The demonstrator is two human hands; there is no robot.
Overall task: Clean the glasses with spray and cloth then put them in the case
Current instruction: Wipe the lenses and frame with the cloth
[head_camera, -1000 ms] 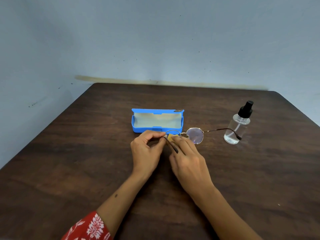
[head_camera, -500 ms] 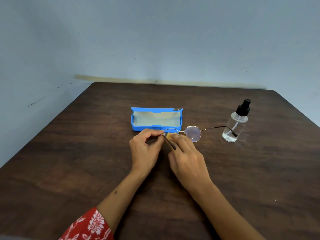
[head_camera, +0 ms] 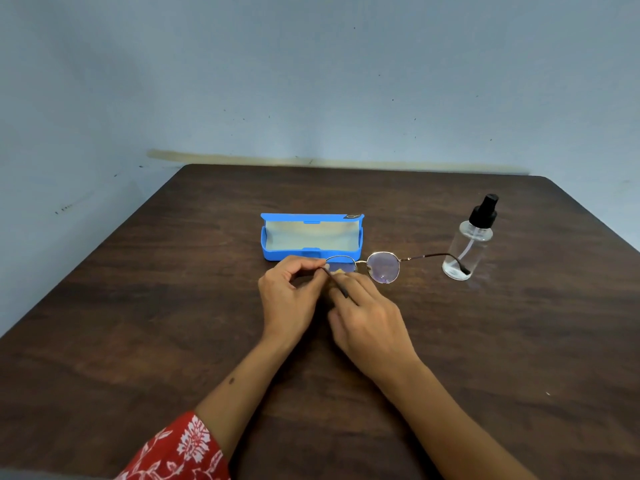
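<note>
Pinching glasses, both hands apparently curled.

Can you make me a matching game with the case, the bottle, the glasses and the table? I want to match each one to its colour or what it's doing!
Things:
1. case
2. bottle
3. glasses
4. table

Descriptions:
A. dark brown wood
B. see-through with a black top
C. blue and open
D. held in the hands

Pairs: 1-C, 2-B, 3-D, 4-A
</note>
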